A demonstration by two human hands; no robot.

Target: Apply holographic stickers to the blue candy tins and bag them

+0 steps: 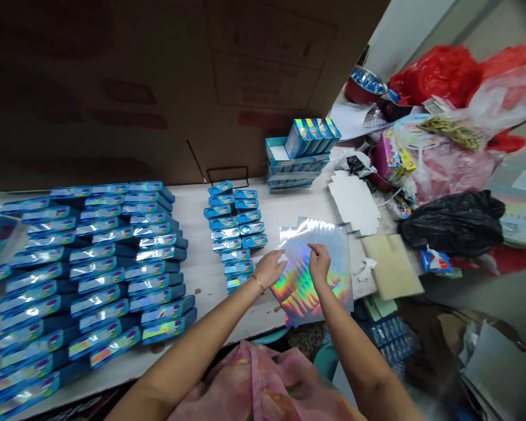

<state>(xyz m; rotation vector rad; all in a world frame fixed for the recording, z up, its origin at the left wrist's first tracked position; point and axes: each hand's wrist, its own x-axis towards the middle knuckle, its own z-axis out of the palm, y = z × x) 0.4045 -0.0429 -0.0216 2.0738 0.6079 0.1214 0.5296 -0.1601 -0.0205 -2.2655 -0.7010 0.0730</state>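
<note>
Could pass along the white tabletop (199,257) between the wide block of glossy blue cartons (97,251) and 2 narrow columns of similar cartons (224,222). Meets a tall brown cardboard box (166,88) behind both. Looks cramped, as far as blur allows, around the crumpled black plastic bag (456,223).

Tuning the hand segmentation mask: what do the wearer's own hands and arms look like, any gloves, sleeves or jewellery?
Left hand and right hand: no gloves. No sleeves visible on the forearms. Thin gold-coloured bracelet on the left wrist; none seen on the right.
</note>
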